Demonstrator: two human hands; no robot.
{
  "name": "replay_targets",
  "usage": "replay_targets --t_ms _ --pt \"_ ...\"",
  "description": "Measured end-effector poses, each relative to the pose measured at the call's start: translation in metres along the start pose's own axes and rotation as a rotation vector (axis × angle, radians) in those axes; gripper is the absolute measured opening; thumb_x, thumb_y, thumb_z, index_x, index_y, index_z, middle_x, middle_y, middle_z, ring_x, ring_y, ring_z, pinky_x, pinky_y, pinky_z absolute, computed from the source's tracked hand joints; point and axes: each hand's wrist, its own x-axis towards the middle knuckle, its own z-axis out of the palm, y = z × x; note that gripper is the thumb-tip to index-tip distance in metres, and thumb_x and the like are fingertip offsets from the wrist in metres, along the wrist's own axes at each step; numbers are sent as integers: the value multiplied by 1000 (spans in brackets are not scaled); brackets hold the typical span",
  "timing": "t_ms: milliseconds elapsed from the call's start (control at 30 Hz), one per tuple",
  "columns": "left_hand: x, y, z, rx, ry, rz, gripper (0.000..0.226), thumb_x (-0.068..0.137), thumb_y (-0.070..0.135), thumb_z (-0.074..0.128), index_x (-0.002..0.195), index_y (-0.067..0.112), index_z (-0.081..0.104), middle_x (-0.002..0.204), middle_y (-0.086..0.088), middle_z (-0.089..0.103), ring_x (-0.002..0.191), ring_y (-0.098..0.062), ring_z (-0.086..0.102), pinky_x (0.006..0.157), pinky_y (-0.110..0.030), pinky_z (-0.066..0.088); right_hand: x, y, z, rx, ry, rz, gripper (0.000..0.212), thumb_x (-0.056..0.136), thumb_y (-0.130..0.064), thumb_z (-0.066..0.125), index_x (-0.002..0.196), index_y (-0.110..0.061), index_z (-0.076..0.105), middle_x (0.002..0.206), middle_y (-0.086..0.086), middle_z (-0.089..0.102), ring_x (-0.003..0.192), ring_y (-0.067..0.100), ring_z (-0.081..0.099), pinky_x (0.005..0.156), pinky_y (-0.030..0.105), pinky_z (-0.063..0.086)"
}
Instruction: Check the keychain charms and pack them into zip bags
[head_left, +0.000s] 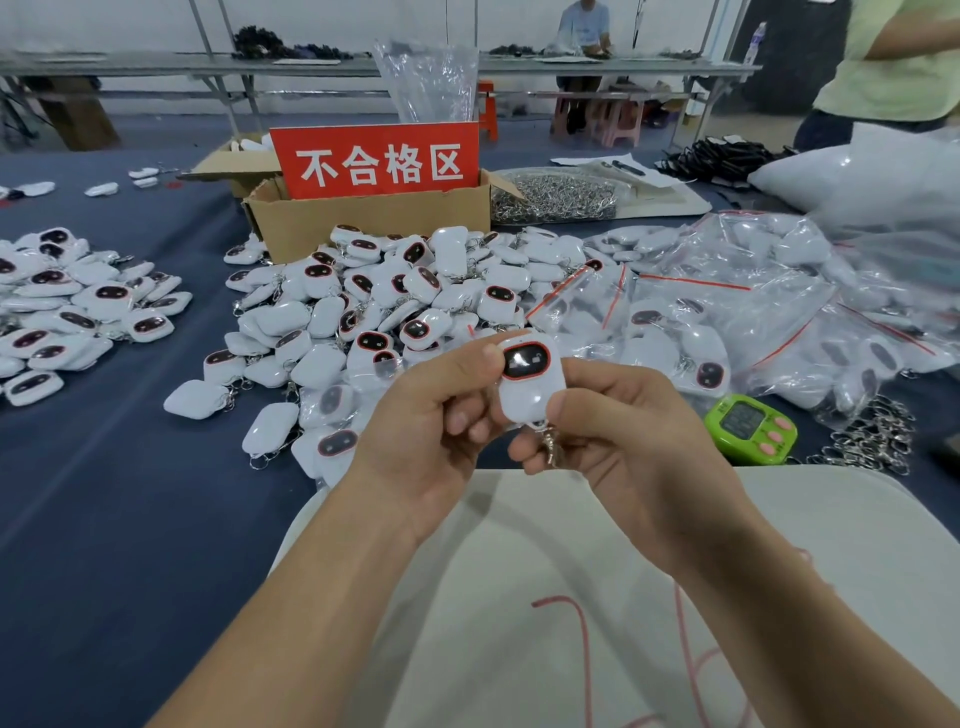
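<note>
Risk here, I'd say: the charm (530, 387) looks glossy and is held only by its edges, so a slack pinch could drop it into the unchecked pile (389, 312) on the bench (130, 519). Both palms face inward. Left grip (431, 415) pinches the charm's upper left, right grip (618, 436) its lower right, screen facing up, clasp (551, 449) dangling.

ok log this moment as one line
step: check | white plastic keychain charm: screen up | left hand: pinches it | right hand: pinches it
</note>
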Motion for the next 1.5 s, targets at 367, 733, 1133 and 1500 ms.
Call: replay_targets --t_ms 367,733,1133,1500 --pt "4 -11 0 99 57 85 46 71 26 79 111 2 78 39 9 41 58 -28 28 73 -55 27 3 10 -1 -49 105 -21 22 85 -3 55 81 -2 76 83 20 74 61 22 59 57 25 48" --pt "7 -15 -3 442 275 312 22 78 13 81 84 34 83 52 13 47 47 -5 37 51 -13 35 6 7 -9 -52 418 3 23 84 6 70 94 -10 83 87 14 78 79 21 72 78 28 61" --pt "3 -16 2 403 232 259 45 79 -10 79 108 25 77 94 -3 81 88 -21 78 75 -28 62 6 6 -6 -196 507 -51 27 80 11 75 86 -15 80 85 2 80 70 7 72 65 13 52" --pt "6 -18 3 460 248 318 44 74 -19 77 87 23 80 86 -1 81 81 -16 78 73 -21 59 6 14 -11 -198 399 28 24 83 12 67 91 -9 71 86 11 79 77 26 73 77 34 61"
